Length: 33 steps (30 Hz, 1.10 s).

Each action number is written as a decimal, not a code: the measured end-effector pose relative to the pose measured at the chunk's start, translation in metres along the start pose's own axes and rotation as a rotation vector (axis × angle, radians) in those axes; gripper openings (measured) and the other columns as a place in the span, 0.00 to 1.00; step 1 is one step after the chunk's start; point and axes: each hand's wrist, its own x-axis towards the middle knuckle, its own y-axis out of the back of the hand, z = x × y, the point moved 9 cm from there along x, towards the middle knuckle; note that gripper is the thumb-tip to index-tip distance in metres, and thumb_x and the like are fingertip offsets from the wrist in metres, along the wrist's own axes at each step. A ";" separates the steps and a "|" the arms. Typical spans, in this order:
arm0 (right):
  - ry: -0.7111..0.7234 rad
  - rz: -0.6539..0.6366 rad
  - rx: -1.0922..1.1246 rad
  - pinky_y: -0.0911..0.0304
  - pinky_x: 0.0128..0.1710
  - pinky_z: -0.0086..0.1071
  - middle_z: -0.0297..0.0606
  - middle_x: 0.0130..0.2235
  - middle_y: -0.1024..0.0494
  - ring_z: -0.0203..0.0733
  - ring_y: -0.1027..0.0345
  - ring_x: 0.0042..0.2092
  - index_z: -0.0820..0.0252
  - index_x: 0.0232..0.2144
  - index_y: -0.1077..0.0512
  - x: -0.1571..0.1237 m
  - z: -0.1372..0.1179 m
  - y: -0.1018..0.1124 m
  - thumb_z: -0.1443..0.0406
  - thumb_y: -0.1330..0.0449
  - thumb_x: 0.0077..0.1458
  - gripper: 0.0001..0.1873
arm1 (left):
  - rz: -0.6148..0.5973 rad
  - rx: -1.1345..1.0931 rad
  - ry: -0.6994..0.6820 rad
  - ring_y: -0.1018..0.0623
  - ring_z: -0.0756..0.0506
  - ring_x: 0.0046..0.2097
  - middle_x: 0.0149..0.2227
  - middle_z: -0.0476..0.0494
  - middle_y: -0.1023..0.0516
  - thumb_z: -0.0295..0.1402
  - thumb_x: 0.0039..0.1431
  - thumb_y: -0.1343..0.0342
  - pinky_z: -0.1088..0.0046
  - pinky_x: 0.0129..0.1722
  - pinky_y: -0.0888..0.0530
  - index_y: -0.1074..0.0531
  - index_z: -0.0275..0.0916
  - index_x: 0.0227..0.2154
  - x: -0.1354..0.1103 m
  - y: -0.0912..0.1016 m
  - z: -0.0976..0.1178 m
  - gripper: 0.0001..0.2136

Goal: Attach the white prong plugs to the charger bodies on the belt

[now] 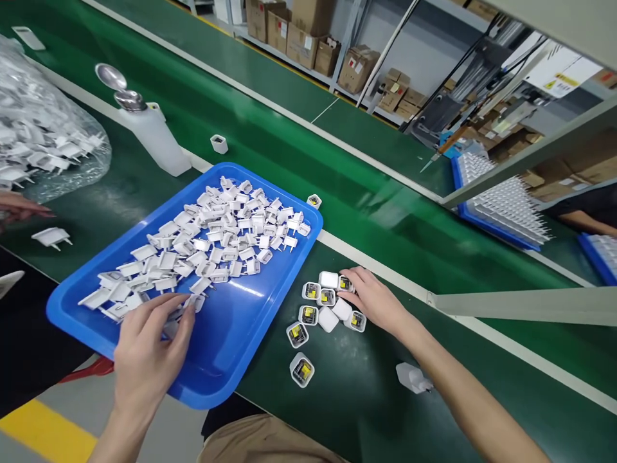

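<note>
A blue tray (231,347) lies on the green bench, holding several white plug-pin caps (216,238). My left hand (149,350) reaches into the tray's near corner, fingers curled onto one of the white caps. To the right of the tray sits a cluster of small white charger housings (318,308), some showing yellow parts inside. My right hand (373,299) rests at the right side of this cluster, fingertips pinching one housing. One assembled white plug (413,378) lies alone below my right forearm.
A white dispenser bottle (152,132) stands behind the tray. A clear bag of white parts (38,141) is at far left, with another person's fingers (17,209) nearby. A green conveyor belt (299,154) carries single housings. Blue racks (501,206) sit far right; cartons fill the shelves.
</note>
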 end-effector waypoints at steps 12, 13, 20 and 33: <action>0.189 -0.104 0.008 0.34 0.56 0.48 0.46 0.50 0.20 0.52 0.26 0.52 0.56 0.57 0.31 0.045 -0.030 0.011 0.56 0.48 0.72 0.17 | -0.027 -0.045 0.087 0.21 0.36 0.50 0.46 0.38 0.19 0.39 0.67 0.41 0.58 0.50 0.25 0.22 0.42 0.47 -0.004 -0.004 -0.010 0.10; 0.221 -0.129 -0.031 0.34 0.55 0.48 0.46 0.48 0.20 0.51 0.25 0.49 0.57 0.56 0.31 0.049 -0.035 0.010 0.58 0.49 0.72 0.16 | -0.031 -0.048 0.094 0.21 0.37 0.50 0.46 0.39 0.19 0.39 0.67 0.41 0.58 0.50 0.25 0.22 0.42 0.46 -0.004 -0.004 -0.011 0.10; 0.357 -0.155 -0.452 0.37 0.45 0.42 0.47 0.40 0.23 0.50 0.28 0.42 0.62 0.46 0.27 0.057 -0.062 0.009 0.73 0.48 0.66 0.11 | -0.094 -0.064 0.067 0.21 0.38 0.48 0.46 0.38 0.19 0.34 0.68 0.43 0.57 0.50 0.26 0.24 0.42 0.47 -0.002 -0.006 -0.010 0.08; 0.257 -0.582 0.025 0.32 0.44 0.35 0.40 0.51 0.27 0.46 0.29 0.48 0.49 0.60 0.31 0.071 -0.029 0.023 0.66 0.34 0.58 0.28 | -0.234 0.226 0.067 0.24 0.25 0.55 0.55 0.29 0.23 0.40 0.71 0.48 0.44 0.47 0.27 0.28 0.42 0.59 -0.004 -0.034 -0.015 0.18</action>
